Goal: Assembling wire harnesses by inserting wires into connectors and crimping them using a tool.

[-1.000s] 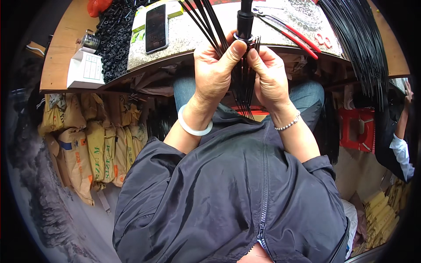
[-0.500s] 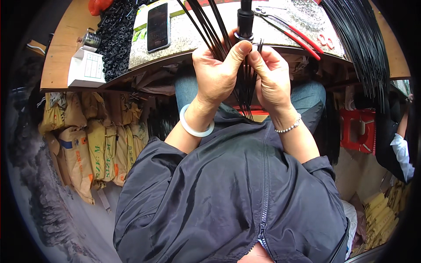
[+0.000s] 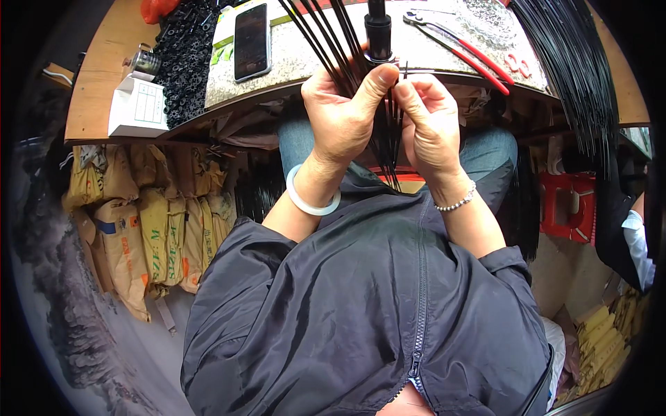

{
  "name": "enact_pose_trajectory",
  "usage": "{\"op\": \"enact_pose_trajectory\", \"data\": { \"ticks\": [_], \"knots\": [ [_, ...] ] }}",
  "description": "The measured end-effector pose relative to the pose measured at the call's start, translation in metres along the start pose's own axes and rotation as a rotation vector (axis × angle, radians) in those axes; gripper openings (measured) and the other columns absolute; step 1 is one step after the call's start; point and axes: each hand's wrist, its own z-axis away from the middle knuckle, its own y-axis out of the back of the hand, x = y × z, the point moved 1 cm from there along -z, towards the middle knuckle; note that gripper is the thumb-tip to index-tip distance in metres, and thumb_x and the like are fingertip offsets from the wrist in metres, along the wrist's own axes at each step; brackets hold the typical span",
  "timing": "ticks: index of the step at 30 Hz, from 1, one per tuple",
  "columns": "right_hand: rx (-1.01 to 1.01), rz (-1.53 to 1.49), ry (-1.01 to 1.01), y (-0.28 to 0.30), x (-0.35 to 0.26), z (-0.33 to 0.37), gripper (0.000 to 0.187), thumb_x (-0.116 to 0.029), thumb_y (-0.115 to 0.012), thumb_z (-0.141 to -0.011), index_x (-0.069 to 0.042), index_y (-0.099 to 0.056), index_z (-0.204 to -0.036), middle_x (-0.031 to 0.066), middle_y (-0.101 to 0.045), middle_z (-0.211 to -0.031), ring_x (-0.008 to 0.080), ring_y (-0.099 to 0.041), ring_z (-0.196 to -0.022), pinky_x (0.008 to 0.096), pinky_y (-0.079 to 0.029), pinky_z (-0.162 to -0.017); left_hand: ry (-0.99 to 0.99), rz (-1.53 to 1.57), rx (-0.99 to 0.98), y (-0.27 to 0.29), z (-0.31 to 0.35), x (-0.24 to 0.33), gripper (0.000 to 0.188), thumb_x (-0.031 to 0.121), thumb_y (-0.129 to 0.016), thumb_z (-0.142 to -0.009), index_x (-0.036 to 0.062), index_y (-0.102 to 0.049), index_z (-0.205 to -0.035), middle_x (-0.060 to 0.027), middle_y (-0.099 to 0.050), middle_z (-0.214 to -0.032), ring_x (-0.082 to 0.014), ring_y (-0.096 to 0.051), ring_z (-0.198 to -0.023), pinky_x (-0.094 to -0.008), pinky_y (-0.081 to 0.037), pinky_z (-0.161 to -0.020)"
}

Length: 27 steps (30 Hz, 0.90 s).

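Note:
In front of me, my left hand (image 3: 343, 111) is closed around a bunch of thin black ribs (image 3: 336, 52), which look like those of an umbrella frame. They fan up to the left and run down between my hands toward my lap. A stepped black shaft (image 3: 378, 38) with a pale ring at its lower end stands upright at my left fingertips. Beside my left thumb, my right hand (image 3: 431, 121) pinches one thin black rib whose tip pokes up above the fingers. Where the ribs meet the shaft is mostly hidden by my fingers.
Red-handled pliers (image 3: 465, 52) and a phone (image 3: 251, 43) lie on the table. A heap of small black parts (image 3: 184, 62), a white box (image 3: 139, 107) and a metal mug (image 3: 144, 61) are at left. Long black rods (image 3: 583, 76) hang over the right edge. A red stool (image 3: 569, 208) stands below.
The black shaft has shifted slightly left and down, with the ribs' upper ends. Near my right fingertips, one rib tip now shows where several were. Both hands keep nearly the same place.

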Motion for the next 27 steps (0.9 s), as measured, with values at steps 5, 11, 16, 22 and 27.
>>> {"op": "enact_pose_trajectory", "data": {
  "ticks": [5,11,16,22,27],
  "knots": [
    [-0.011,0.159,-0.176,0.010,-0.004,-0.004,0.014,-0.005,-0.060,-0.086,-0.002,-0.058,-0.099,0.0038,-0.062,-0.090,0.0094,-0.058,-0.083,0.0218,-0.046,-0.078,0.068,0.013,-0.049,0.003,0.002,0.003,0.023,0.008,-0.068,-0.081,-0.0031,-0.063,-0.101,-0.0061,-0.067,-0.087,-0.0086,-0.060,-0.076,-0.0214,-0.048,-0.070],
    [0.043,0.046,-0.031,0.006,0.002,-0.009,0.013,-0.010,-0.066,-0.083,-0.001,-0.060,-0.091,0.0062,-0.064,-0.083,0.0087,-0.060,-0.069,0.0203,-0.051,-0.058,0.164,0.182,-0.150,0.004,-0.003,-0.003,0.025,0.010,-0.066,-0.083,-0.0021,-0.062,-0.105,-0.0077,-0.067,-0.090,-0.0107,-0.061,-0.079,-0.0225,-0.049,-0.073],
    [-0.036,0.024,-0.228,0.016,-0.008,-0.005,0.010,-0.014,-0.062,-0.086,-0.005,-0.059,-0.090,0.0021,-0.060,-0.095,0.0078,-0.056,-0.086,0.0204,-0.044,-0.080,0.138,0.223,-0.078,0.000,0.000,-0.006,0.029,0.013,-0.066,-0.084,-0.0013,-0.060,-0.107,-0.0082,-0.067,-0.091,-0.0120,-0.062,-0.079,-0.0234,-0.049,-0.074],
    [-0.010,0.028,-0.228,0.018,-0.001,-0.009,0.014,-0.019,-0.061,-0.087,-0.005,-0.061,-0.090,0.0010,-0.061,-0.092,0.0088,-0.056,-0.084,0.0229,-0.045,-0.079,0.165,0.238,-0.125,0.002,0.001,-0.008,0.034,0.019,-0.066,-0.084,-0.0010,-0.059,-0.111,-0.0069,-0.065,-0.096,-0.0107,-0.060,-0.085,-0.0236,-0.047,-0.079],
    [-0.056,0.042,-0.245,0.030,-0.001,-0.020,0.022,-0.022,-0.063,-0.086,0.000,-0.060,-0.090,0.0055,-0.062,-0.078,0.0118,-0.061,-0.060,0.0263,-0.052,-0.044,0.191,0.179,-0.219,0.002,0.002,-0.010,0.049,0.032,-0.061,-0.085,-0.0034,-0.049,-0.117,-0.0120,-0.061,-0.103,-0.0215,-0.061,-0.094,-0.0327,-0.048,-0.086]
  ]
}}
